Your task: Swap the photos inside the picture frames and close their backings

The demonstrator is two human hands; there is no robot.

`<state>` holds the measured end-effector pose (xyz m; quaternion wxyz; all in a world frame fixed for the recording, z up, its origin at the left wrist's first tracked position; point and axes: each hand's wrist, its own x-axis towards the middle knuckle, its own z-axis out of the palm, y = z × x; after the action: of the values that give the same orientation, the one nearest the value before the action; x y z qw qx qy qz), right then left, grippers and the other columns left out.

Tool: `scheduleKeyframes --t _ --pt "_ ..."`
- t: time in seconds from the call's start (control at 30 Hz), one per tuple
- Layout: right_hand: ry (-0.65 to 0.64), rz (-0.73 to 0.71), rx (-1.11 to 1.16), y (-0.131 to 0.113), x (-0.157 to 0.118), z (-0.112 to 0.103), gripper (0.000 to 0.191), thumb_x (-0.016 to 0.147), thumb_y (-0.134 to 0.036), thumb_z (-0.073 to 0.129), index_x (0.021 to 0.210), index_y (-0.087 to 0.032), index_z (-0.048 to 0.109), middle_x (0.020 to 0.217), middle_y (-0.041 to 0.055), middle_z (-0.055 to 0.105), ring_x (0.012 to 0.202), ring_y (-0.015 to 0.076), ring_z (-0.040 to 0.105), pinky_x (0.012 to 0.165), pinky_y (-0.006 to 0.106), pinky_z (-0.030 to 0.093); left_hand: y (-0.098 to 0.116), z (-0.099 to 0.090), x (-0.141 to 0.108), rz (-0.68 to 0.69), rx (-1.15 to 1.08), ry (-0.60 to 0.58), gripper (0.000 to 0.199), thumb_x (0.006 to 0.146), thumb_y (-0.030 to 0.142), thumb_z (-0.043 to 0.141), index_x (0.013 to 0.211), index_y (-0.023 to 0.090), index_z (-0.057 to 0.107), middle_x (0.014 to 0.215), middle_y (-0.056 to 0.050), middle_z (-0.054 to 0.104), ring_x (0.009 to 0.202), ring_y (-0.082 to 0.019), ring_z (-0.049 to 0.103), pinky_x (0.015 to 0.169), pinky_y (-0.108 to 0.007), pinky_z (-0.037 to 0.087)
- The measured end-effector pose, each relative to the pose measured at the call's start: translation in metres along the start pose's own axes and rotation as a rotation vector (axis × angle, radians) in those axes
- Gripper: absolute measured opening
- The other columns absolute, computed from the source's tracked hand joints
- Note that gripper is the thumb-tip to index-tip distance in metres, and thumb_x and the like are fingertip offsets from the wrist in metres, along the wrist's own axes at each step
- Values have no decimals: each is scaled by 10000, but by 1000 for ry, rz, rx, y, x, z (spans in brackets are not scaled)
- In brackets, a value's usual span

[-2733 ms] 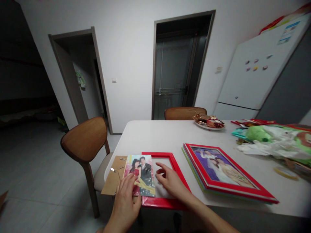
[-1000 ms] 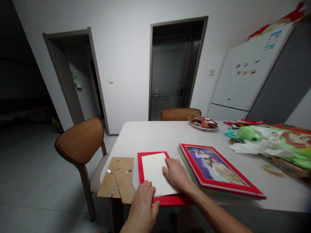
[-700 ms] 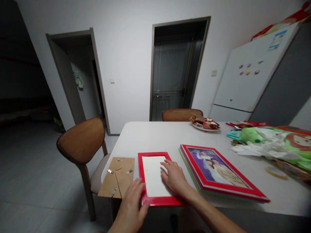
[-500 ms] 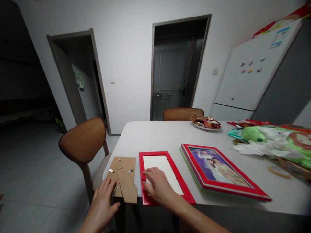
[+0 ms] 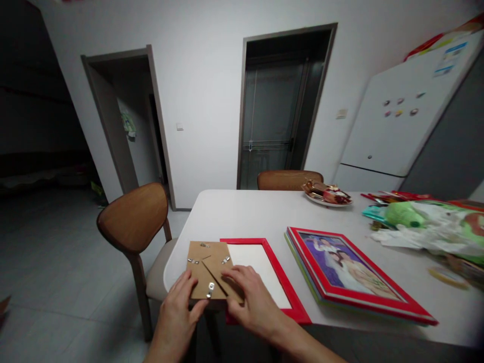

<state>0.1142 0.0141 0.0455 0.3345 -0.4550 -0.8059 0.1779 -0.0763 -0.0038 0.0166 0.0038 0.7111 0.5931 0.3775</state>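
A brown backing board (image 5: 212,264) with metal clips and a stand flap is held by its near corners between both hands. My left hand (image 5: 180,310) pinches its left near edge, thumb at the front edge. My right hand (image 5: 251,297) grips the right near side of the board. Beneath the board's right part lies a red frame (image 5: 282,275) with a white sheet (image 5: 260,262) inside, its left side partly covered. To the right rests a stack of frames, topped by a red one with a photo (image 5: 340,264) of people.
On the white table (image 5: 242,209) stand a plate of items (image 5: 327,194) and, at the right, a green plush-like thing (image 5: 404,214) with crumpled white wrapping and a tape roll (image 5: 448,277). Wooden chairs (image 5: 134,217) stand left and behind.
The backing board has been lifted and moved right, now overlapping the red frame's left side. My right hand has gone from the white sheet to the board, and my left hand has closed on it.
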Motion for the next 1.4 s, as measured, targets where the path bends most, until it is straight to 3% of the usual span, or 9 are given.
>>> scheduleKeyframes --t 0.2,0.37,0.47,0.63,0.87,1.13,1.4 --pt "-26 115 -71 48 -34 -42 398 615 -185 463 997 -215 570 1085 86 504 1036 236 426 896 396 324 50 36 2 125 -127 -147 344 664 151 573 1007 168 557 1125 -130 557 1035 -236 519 872 -405 440" --pt "-23 138 -189 72 -43 -51 384 633 -209 460 995 -190 588 1086 100 513 1031 233 435 902 383 323 68 50 6 117 -81 -319 327 666 138 567 992 154 567 1144 -145 540 1066 -269 488 904 -457 384" --pt "-18 131 -228 76 -41 -47 393 625 -204 469 998 -175 592 1073 106 522 1011 229 445 890 372 331 71 49 7 115 -35 -396 274 713 150 518 981 175 571 1158 -125 535 1096 -272 458 929 -504 317" --pt "9 108 -239 76 -36 -41 397 618 -191 475 997 -186 592 1055 99 533 975 221 456 864 365 347 72 44 10 101 -5 -423 288 738 133 471 1010 178 553 1170 -120 525 1119 -261 435 944 -503 280" --pt "60 92 -329 79 -31 -30 373 630 -183 476 986 -186 589 1041 94 531 955 223 444 836 367 353 73 45 18 118 26 -391 244 752 84 426 916 170 585 1050 -96 600 1041 -223 501 891 -391 378" --pt "24 19 -371 79 -32 -27 302 731 -226 434 1003 -219 568 1048 76 524 944 210 440 791 356 357 69 47 3 132 -63 -442 318 642 203 632 945 159 548 1197 -111 497 1135 -257 406 965 -474 265" --pt "-53 134 -529 94 6 -37 331 778 -227 370 1063 -235 537 1055 89 495 923 213 431 762 336 338 65 47 5 106 -78 -473 394 659 195 608 1036 145 506 1173 -109 512 1136 -240 403 984 -448 245"
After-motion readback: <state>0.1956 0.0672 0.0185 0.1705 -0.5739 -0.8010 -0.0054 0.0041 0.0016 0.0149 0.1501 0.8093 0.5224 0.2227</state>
